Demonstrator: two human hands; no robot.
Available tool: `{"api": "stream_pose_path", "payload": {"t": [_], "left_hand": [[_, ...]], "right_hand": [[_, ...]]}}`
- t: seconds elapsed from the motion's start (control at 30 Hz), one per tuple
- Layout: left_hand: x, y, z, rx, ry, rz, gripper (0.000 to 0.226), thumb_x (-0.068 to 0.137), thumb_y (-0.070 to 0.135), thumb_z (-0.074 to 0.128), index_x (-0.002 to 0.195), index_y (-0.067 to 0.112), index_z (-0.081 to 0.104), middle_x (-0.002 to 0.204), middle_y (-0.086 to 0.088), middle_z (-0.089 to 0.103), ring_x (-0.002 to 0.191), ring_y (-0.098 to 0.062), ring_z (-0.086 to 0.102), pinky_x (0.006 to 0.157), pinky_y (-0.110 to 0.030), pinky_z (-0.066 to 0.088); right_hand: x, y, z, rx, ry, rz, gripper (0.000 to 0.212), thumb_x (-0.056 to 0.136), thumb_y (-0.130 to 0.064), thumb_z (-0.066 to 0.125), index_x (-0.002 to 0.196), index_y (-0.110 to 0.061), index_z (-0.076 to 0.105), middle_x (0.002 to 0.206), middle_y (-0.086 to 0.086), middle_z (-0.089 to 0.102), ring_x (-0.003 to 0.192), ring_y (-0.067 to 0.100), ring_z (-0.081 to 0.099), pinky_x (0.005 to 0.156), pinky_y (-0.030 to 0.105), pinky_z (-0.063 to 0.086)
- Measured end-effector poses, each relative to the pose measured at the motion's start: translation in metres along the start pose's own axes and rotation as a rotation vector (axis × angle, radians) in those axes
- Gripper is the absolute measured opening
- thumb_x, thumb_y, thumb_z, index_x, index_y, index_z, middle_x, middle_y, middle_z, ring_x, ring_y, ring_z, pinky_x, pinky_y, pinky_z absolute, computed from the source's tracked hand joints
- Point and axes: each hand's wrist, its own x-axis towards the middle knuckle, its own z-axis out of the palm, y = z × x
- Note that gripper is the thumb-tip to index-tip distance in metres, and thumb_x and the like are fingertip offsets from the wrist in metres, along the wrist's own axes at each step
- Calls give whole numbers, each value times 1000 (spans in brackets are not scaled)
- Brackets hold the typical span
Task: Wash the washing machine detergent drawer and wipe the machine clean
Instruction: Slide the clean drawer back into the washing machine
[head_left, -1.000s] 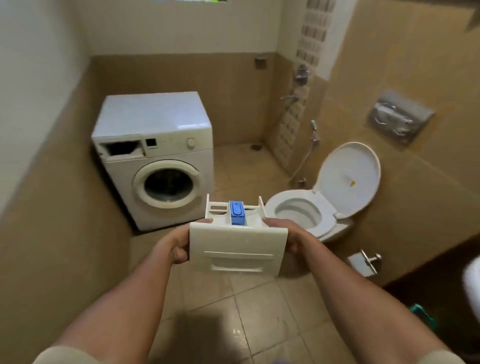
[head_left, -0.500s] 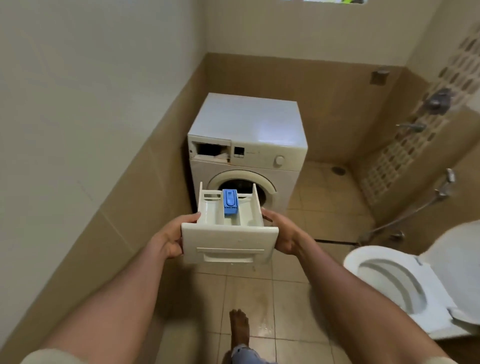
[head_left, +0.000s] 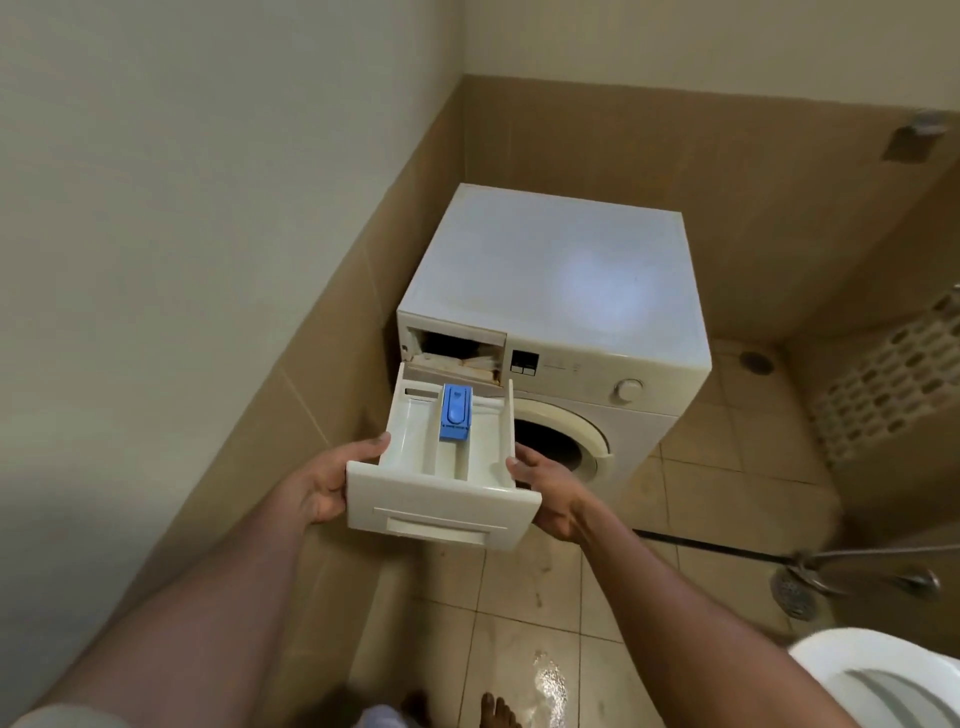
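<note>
We stand on glossy wet tiles (head_left: 545, 675). Our left hand (head_left: 322, 488) and right hand (head_left: 545, 493) grip the smooth white plastic drawer (head_left: 441, 504), thumbs on its sides and fingers hidden beneath. It is nearer the boxy washer (head_left: 561, 275) than before, just short of the open slot (head_left: 457, 351). A blue cap (head_left: 455, 413) sits in its middle compartment.

The white detergent drawer (head_left: 441, 499), with a blue insert (head_left: 455, 413) in its middle compartment, is held in the air between the left hand (head_left: 327, 483) and right hand (head_left: 545, 488). Its back end is just before the white washing machine's (head_left: 561, 270) open, dark drawer slot (head_left: 457, 351).
</note>
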Motion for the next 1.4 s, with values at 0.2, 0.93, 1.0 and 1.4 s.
{"api": "stream_pose_path", "payload": {"t": [0.2,0.93,1.0,1.4], "left_hand": [[68,48,-23,50,-22,-87,44,93,41,64,129,15,65,109,-17,74,80,-31,73,67,-40,60],[175,103,-45,21,15,-208,35,95,32,65,126,15,65,121,-18,69,95,-33,68,70,-41,58],[180,103,-46,27,31,-206,34,95,31,65,125,16,65,122,-18,68,99,-34,67,78,-45,56],[186,102,-48,8,37,-189,31,97,31,61,123,14,66,112,-18,72,93,-34,67,76,-43,53]], "right_hand": [[69,-24,9,1,47,38,53,101,-14,52,151,-21,37,131,13,61,105,29,69,75,41,60],[171,-53,10,61,162,78,48,102,-10,48,148,-19,40,126,7,63,112,25,63,86,42,57],[172,-54,11,46,157,72,46,103,-9,46,148,-19,42,121,5,65,107,23,65,79,38,58],[173,-52,17,36,168,39,48,103,-10,46,149,-21,39,127,6,63,114,26,63,92,45,56]]}}
